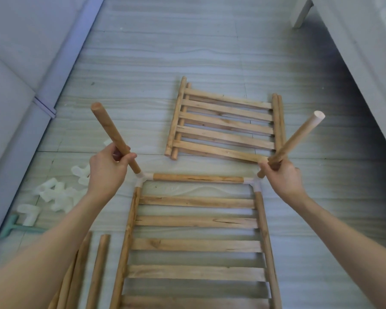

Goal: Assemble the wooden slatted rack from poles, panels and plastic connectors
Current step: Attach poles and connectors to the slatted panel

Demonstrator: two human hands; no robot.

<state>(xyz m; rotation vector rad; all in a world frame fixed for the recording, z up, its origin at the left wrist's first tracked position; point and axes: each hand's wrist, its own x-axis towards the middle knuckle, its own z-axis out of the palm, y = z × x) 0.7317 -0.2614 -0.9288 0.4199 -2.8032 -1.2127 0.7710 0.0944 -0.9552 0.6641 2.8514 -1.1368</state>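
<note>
Left hand (108, 169) and right hand (281, 175) each gripped 1 pole low, near the connector; poles looked light, stiff.

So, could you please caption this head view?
Left hand and right hand seat poles into the slatted panel's corner connectors.

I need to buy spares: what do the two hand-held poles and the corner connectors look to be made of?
Left pole and right pole: apparently bare, unpainted wood, with visible grain and tan colour. Corner connectors: probably translucent whitish plastic, smooth and milky, like the loose ones on the floor.
</note>
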